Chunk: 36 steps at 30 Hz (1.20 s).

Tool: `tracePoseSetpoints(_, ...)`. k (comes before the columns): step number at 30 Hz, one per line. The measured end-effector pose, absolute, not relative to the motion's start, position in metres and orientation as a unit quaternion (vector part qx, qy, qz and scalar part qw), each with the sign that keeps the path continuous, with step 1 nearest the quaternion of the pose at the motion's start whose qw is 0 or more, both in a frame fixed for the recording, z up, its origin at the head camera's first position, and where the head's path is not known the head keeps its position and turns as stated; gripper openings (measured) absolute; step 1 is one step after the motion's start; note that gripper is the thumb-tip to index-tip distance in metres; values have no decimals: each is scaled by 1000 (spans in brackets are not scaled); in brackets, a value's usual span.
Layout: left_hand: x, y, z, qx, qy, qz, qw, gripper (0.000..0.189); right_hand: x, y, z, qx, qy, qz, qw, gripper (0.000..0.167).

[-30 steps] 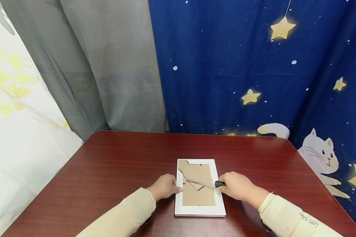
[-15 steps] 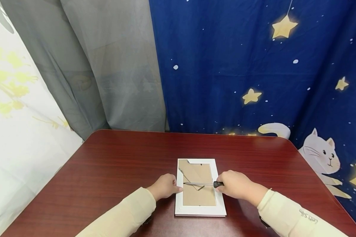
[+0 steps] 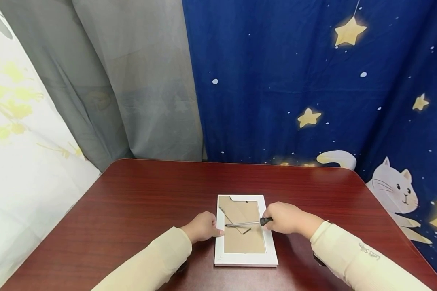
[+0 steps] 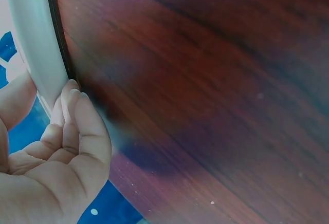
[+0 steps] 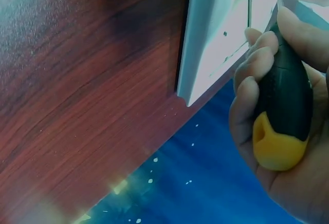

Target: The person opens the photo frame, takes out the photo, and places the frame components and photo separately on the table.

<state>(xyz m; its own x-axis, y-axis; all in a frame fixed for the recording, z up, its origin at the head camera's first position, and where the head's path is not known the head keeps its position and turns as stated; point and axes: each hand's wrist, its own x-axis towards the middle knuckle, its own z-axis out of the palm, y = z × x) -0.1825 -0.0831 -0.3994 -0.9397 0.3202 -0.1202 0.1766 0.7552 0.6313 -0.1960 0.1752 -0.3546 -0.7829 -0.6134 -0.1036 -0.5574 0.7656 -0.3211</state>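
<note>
A white picture frame (image 3: 245, 259) lies face down on the table, its brown backing board (image 3: 244, 244) showing. A folded stand leg (image 3: 247, 231) and small dark tabs are on that board, and its upper left corner looks torn. My left hand (image 3: 202, 227) pinches the frame's left edge, thumb on top and fingers against the side, as the left wrist view shows. In my right hand (image 3: 285, 218) I grip a screwdriver (image 5: 282, 95) by its black and yellow handle. Its shaft crosses the board leftward, with the tip at the tab by the left inner edge.
The dark red wooden table (image 3: 149, 194) stretches around the frame on all sides. Behind it hang a grey curtain (image 3: 145, 81) and a blue curtain (image 3: 255, 81) with stars and a cat. White patterned cloth (image 3: 29, 178) hangs at the left.
The screwdriver tip has moved left across the board to the left-edge tab. My right hand has shifted slightly left and away from me, angling the shaft. My left hand keeps its hold.
</note>
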Motion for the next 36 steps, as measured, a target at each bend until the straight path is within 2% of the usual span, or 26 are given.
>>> tracePoseSetpoints(6, -185, -83, -399, 142, 933, 313, 108, 41, -202, 170, -349, -320, 938, -104, 89, 43)
tracePoseSetpoints(14, -185, -82, -400, 151, 939, 293, 103, 42, -203, 153, -327, -330, 941, -14, 74, 30)
tracePoseSetpoints(20, -184, -82, -396, 150, 941, 286, 99, 42, -200, 131, -306, -333, 939, 54, 59, 36)
tracePoseSetpoints(36, -183, -87, -399, 162, 935, 302, 88, 41, -198, 65, -277, -344, 902, 259, 40, 29)
